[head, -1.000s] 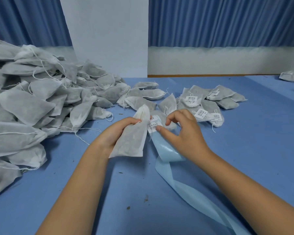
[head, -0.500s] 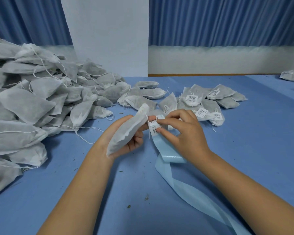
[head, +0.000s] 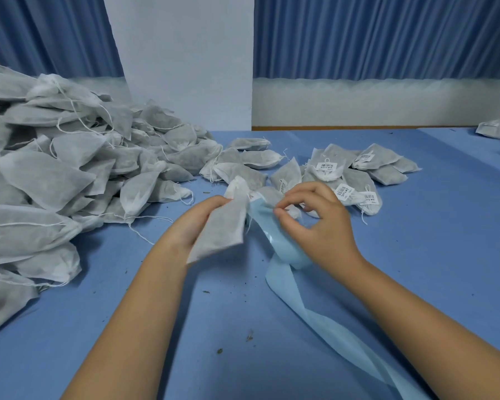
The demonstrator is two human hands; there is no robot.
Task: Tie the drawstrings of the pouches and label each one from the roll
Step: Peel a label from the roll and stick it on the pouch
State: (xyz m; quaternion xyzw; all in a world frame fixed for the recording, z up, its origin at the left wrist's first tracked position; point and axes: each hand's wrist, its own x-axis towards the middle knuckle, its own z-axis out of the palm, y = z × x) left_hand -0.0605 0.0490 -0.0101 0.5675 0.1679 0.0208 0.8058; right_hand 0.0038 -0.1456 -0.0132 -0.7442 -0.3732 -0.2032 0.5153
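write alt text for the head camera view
A person's left hand holds a grey pouch while the right hand pinches a pale blue strip, above a blue table. Unlabelled pouches are heaped at left; labelled pouches lie behind the hands.

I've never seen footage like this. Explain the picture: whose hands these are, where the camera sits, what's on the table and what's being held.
No machine here: these are a person's two bare hands, filmed by one wide-angle camera worn on the head, looking forward and down. That is why the arms enter from the bottom. The left hand grips a grey-white pouch by its upper part. The fingers of the right hand pinch the top of a pale blue backing strip, which trails off toward the lower right; whether a label sits between them I cannot tell. On the blue table, a big heap of pouches lies at left, with no labels showing, and a small group of labelled pouches lies beyond the hands.
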